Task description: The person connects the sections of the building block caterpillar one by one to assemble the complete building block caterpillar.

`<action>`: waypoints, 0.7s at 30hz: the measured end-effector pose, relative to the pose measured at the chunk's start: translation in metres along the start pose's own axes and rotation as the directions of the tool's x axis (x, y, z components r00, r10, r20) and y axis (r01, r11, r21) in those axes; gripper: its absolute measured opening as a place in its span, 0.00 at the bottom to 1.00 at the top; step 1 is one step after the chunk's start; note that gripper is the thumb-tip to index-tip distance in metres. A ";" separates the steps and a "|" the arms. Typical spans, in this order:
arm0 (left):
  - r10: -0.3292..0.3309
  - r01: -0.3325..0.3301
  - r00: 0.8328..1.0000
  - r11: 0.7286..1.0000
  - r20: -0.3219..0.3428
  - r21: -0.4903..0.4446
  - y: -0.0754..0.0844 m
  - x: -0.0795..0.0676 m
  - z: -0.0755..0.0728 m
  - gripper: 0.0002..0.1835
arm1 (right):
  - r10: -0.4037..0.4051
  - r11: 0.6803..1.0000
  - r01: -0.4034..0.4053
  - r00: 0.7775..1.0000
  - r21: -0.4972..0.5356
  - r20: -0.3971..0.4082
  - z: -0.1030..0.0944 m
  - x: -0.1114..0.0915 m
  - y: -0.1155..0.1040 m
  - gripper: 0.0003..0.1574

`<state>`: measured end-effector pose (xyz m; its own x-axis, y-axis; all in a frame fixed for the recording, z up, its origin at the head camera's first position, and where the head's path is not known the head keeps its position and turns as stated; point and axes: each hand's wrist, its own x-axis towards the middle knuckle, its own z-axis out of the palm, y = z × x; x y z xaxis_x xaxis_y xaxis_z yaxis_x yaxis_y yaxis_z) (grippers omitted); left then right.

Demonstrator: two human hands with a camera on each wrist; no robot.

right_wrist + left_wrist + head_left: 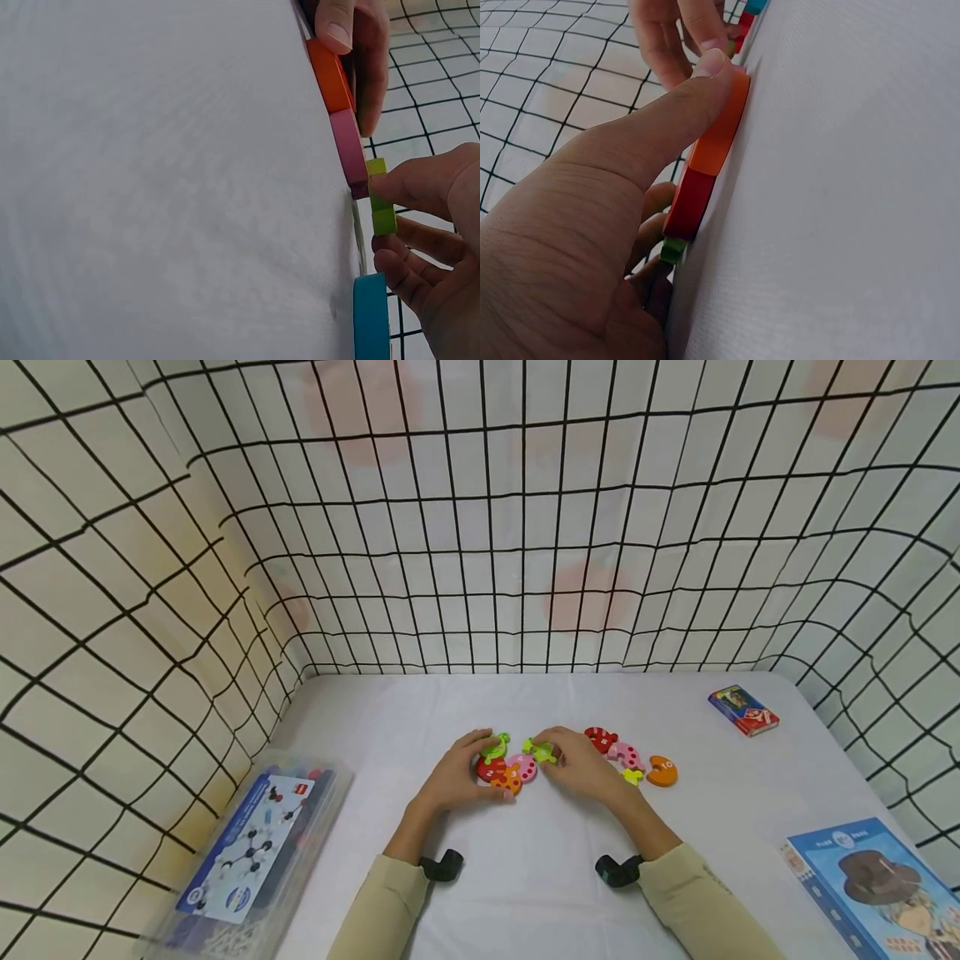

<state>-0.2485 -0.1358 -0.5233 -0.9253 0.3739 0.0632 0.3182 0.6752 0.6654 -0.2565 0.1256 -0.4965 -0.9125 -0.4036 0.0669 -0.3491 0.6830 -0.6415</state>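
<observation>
In the head view, my left hand (457,777) holds a row of joined puzzle pieces on the white table. Among them are a green piece with a head (497,746), a red piece marked 2 (491,769), an orange dotted piece (506,781) and a pink piece (525,765). The left thumb (697,90) lies along the orange edge in the left wrist view. My right hand (581,764) pinches a small green puzzle piece (382,196) beside the pink one. It looks slightly raised in the right wrist view; whether it touches the pink piece I cannot tell.
Right of my hands lie red (600,739), pink (626,755), yellow (632,776) and orange (662,771) pieces. A blue piece (370,319) shows near my right hand. A small card box (744,710), a blue book (873,885) and a clear plastic box (300,877) stand around. Black netting surrounds the table.
</observation>
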 end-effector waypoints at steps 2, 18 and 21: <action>0.006 -0.006 1.000 1.000 -0.005 -0.004 0.000 0.001 0.000 0.52 | 0.006 1.000 -0.006 1.000 -0.009 0.000 0.000 0.000 0.000 0.25; 0.102 -0.103 0.993 0.995 0.052 0.007 -0.003 0.003 -0.003 0.49 | 0.027 0.997 -0.026 0.999 -0.068 0.023 0.006 0.001 0.001 0.25; 0.092 -0.093 0.994 0.996 0.055 0.013 -0.003 0.002 -0.004 0.49 | 0.036 0.997 -0.033 0.999 -0.073 0.039 0.003 0.000 0.002 0.27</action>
<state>-0.2520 -0.1396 -0.5227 -0.8796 0.4684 0.0833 0.4052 0.6459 0.6470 -0.2564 0.1254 -0.4996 -0.9153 -0.4025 0.0137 -0.3335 0.7384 -0.5862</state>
